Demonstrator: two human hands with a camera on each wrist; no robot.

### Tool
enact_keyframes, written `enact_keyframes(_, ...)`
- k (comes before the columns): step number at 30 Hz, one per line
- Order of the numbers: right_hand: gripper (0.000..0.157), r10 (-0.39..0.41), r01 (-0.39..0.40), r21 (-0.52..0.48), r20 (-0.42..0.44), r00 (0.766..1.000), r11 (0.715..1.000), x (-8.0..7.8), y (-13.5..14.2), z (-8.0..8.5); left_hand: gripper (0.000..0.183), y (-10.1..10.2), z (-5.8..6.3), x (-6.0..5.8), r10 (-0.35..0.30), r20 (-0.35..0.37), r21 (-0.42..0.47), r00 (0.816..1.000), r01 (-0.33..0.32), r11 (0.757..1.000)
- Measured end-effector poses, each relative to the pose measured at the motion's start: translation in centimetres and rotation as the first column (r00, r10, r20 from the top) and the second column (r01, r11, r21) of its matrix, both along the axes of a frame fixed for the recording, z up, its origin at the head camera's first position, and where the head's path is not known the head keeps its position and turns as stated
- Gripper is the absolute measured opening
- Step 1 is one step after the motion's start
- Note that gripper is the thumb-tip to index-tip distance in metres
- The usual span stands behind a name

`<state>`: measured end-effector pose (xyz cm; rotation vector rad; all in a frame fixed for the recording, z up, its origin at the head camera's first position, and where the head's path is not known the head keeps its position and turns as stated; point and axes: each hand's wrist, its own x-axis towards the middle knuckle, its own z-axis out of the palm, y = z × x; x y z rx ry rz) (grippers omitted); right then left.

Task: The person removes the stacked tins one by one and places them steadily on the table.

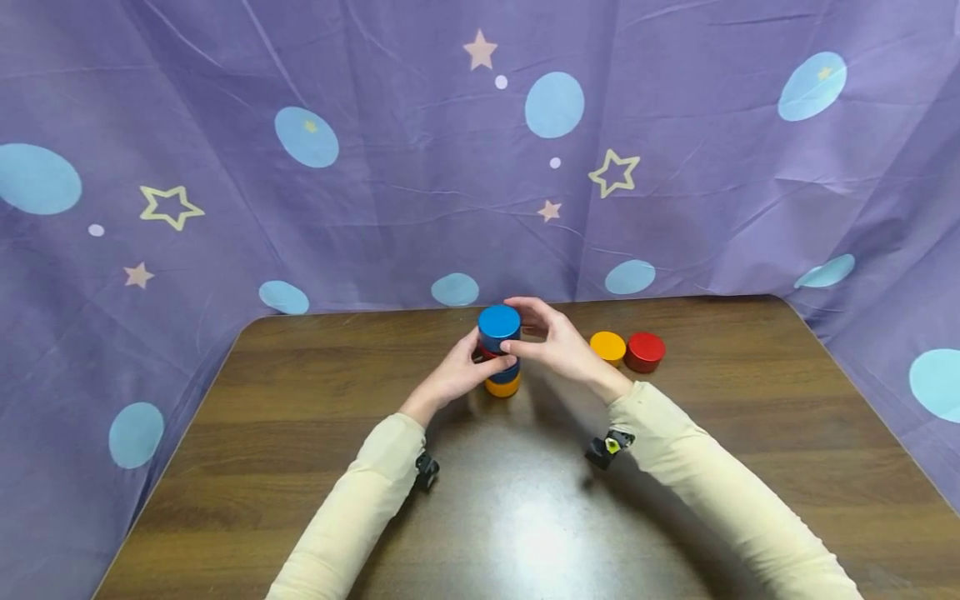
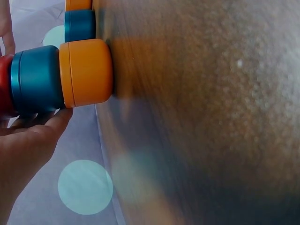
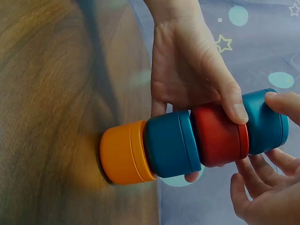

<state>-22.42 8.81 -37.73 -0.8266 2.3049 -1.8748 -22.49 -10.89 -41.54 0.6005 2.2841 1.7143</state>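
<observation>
Left hand (image 1: 457, 371): curled about the middle of the stack (image 1: 500, 354), thumb on the stacked red canister (image 3: 218, 138), fingers round behind the lower blue canister (image 3: 168, 146). Right hand (image 1: 558, 342): thumb and fingers pinching the upper blue canister (image 1: 499, 323), just above the left hand's grip. Stack, four pieces, standing between the two hands: bottom orange canister (image 3: 123, 154) on the table (image 1: 300, 400), below both hands; lower blue canister next; stacked red canister third; upper blue canister at the head, whether its weight rests there cannot be told. Second orange canister (image 1: 608, 345), one, to the right of the right hand; second red canister (image 1: 645, 352), one, just beside it, farther right. Third blue canister (image 2: 79, 26), one, past the stack in the left wrist view. Sleeves (image 1: 371, 475), two, pale. Purple cloth (image 1: 412, 192), starred and spotted, beyond both hands
</observation>
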Motion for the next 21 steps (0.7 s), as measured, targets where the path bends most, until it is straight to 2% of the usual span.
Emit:
enact_keyframes(14, 0.053, -0.041, 0.041, -0.038, -0.014, 0.999, 0.998, 0.3, 0.4, -0.1, 0.062, 0.0, 0.1, -0.1, 0.01, -0.034, -0.031, 0.999, -0.011, 0.999)
enact_keyframes(21, 0.053, -0.049, 0.049, -0.047, 0.003, 0.999, 0.998, 0.6, 1.0, -0.1, 0.05, 0.0, 0.1, 0.0, 0.008, -0.026, -0.017, 1.0, -0.008, 1.0)
